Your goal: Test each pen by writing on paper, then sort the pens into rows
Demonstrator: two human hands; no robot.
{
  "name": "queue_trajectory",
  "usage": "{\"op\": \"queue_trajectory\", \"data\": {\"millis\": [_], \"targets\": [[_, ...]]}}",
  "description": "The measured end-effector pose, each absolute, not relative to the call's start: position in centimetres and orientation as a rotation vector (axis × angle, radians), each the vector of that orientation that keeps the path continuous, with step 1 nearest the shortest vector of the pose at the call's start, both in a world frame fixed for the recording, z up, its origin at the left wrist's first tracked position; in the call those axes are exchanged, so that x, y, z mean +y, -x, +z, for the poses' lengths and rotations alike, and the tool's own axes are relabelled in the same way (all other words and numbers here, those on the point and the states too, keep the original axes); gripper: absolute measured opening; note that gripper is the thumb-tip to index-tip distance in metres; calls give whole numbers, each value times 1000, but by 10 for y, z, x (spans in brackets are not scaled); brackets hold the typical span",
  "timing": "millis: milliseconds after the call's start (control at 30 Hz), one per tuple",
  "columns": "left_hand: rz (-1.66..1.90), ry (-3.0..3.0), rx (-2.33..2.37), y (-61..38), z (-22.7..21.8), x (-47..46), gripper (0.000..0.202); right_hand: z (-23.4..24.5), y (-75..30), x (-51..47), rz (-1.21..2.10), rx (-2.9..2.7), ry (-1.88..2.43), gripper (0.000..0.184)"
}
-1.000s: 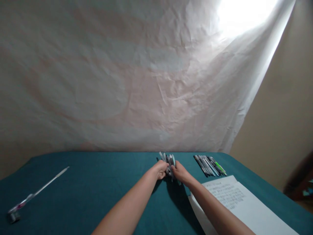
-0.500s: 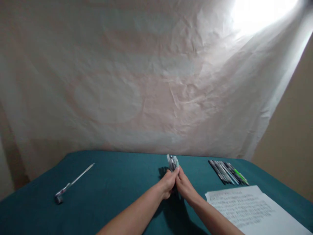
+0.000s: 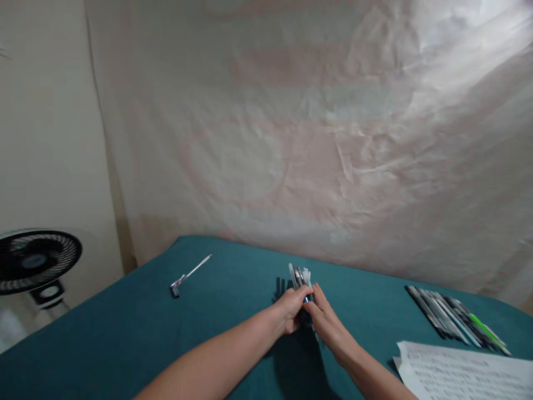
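Observation:
A bundle of pens (image 3: pixel 300 276) stands upright over the middle of the teal tablecloth (image 3: pixel 233 289). My left hand (image 3: pixel 291 308) is wrapped round its lower part from the left. My right hand (image 3: pixel 327 322) presses against the same bundle from the right, fingers closed on it. Only the pens' upper ends show above my fingers.
A row of several pens (image 3: pixel 456 318) lies at the right. A written sheet of paper (image 3: pixel 466 371) sits at the lower right corner. A single pen-like tool (image 3: pixel 188 275) lies far left on the cloth. A black fan (image 3: pixel 35 261) stands beyond the table's left edge. A white sheet hangs behind.
My view has swung to the left, bringing the fan into sight and pushing the paper toward the right edge. Both hands have stayed clasped round the bundle of pens.

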State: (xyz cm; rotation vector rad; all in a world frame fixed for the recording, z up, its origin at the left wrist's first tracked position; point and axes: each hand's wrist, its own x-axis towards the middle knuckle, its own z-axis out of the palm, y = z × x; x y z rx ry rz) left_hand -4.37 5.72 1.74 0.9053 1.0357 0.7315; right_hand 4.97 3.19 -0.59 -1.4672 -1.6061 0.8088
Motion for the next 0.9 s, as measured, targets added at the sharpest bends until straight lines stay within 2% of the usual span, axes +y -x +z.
{"op": "queue_trajectory", "data": {"millis": [300,400,600,800,900], "targets": [[698,-1261,1246,108,31,57,19,17,-19,12,1064,-1587,1440,66],[651,-1452,1464,155,41,72,27,15,-30,6,1047,-1632,1460,71],[487,-1749,2083,249,54,111,43,-9,-56,2,951,-1607,1446,63],[233,-1811,2418,275,40,122,47,-19,-61,-5,927,-1624,1406,55],[170,-1829,2496,273,33,122,43,-21,-63,-7,926,-1634,1392,52]]}}
